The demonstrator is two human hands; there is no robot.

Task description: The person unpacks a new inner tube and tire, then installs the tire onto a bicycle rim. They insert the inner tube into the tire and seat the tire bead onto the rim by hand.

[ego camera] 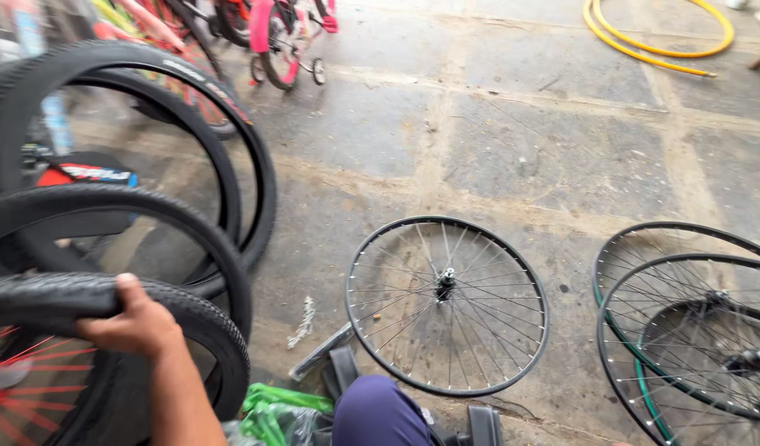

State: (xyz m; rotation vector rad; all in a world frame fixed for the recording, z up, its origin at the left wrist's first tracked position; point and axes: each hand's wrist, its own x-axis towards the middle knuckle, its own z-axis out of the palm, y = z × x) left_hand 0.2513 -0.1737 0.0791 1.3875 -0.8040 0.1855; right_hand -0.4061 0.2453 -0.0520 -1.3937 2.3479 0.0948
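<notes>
My left hand grips the tread of a black bicycle tyre at the lower left; red spokes show inside it. Several more black tyres stand upright behind it. A bare spoked wheel rim lies flat on the stone floor just right of my knee. My right hand is out of sight.
Two more spoked rims overlap at the right edge. A yellow hose coils at the top right. Pink and red children's bicycles stand at the top. A green plastic bag and a black inner tube lie by my leg.
</notes>
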